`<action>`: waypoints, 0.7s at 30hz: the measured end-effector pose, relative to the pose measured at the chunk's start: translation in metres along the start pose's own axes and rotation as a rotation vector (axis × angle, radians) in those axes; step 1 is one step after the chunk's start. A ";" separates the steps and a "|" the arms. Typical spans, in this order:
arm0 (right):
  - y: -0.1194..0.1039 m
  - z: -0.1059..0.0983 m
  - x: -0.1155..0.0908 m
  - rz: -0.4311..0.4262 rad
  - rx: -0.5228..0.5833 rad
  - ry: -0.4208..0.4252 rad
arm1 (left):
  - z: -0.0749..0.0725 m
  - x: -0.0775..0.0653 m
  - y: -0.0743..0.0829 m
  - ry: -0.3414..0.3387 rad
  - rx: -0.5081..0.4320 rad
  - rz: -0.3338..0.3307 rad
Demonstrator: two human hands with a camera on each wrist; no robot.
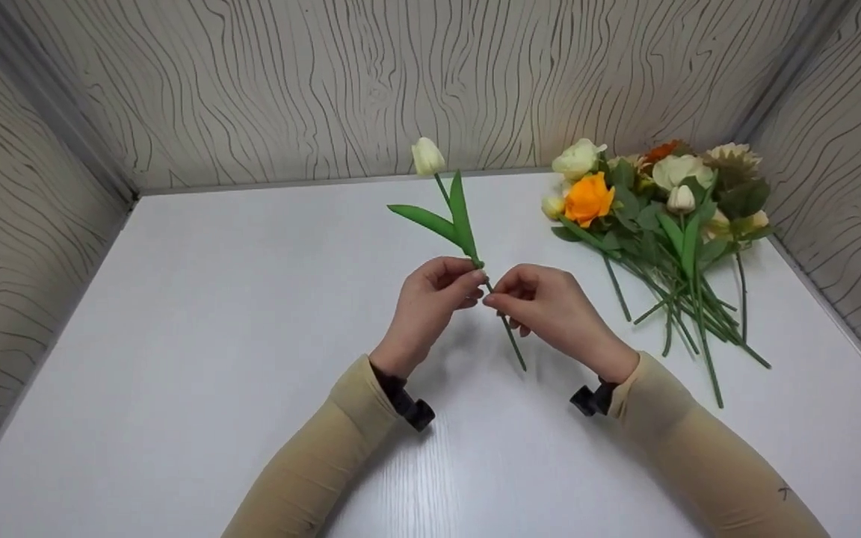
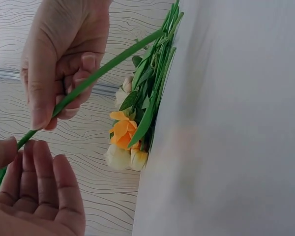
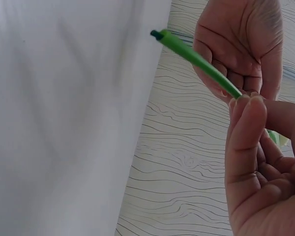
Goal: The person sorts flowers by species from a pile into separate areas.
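A white tulip [image 1: 428, 157] with two green leaves is held above the table, its bloom pointing away and to the left. My left hand [image 1: 430, 299] pinches the stem just below the leaves, between thumb and fingers. Slightly lower, my right hand [image 1: 546, 310] pinches the same stem [image 2: 105, 69] with thumb and forefinger. The stem's bare lower end [image 3: 179, 46] sticks out past the right hand, with a dark tip in the right wrist view. In that view the fingers hide most of the upper stem, and the bloom is barely seen.
To the right, a pile of flowers lies on the white table [image 1: 236, 314]: an orange rose [image 1: 589, 199], another white tulip [image 1: 681, 199] and several pale blooms. Their stems [image 1: 707, 321] spread toward the front. Wood-grain patterned walls [image 1: 371, 82] enclose the back and sides.
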State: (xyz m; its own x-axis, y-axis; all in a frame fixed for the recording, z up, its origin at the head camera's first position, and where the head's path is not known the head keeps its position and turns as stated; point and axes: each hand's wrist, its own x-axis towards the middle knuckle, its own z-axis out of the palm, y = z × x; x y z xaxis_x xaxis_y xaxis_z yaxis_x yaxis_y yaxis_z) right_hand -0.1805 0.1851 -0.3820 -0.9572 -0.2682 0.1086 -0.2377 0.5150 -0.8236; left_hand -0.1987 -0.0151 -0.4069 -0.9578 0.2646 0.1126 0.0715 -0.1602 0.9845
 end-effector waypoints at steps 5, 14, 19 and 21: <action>0.000 0.003 0.002 -0.011 -0.004 -0.003 | 0.001 0.000 -0.002 0.023 0.014 0.005; 0.000 -0.007 0.003 -0.039 0.004 0.016 | -0.039 0.008 0.014 0.070 0.097 -0.014; 0.000 -0.022 0.001 -0.032 0.010 0.069 | -0.126 0.012 0.027 0.235 0.472 -0.061; 0.001 -0.027 0.001 -0.031 0.009 0.081 | -0.167 0.006 0.032 0.296 0.688 -0.084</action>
State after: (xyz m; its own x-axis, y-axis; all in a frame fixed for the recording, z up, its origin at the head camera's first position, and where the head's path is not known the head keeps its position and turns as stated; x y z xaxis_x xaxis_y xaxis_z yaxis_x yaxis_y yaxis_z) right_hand -0.1866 0.2072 -0.3673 -0.9599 -0.2166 0.1782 -0.2659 0.5005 -0.8239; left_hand -0.2486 -0.1777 -0.3970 -0.9956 -0.0327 0.0879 0.0593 0.5055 0.8608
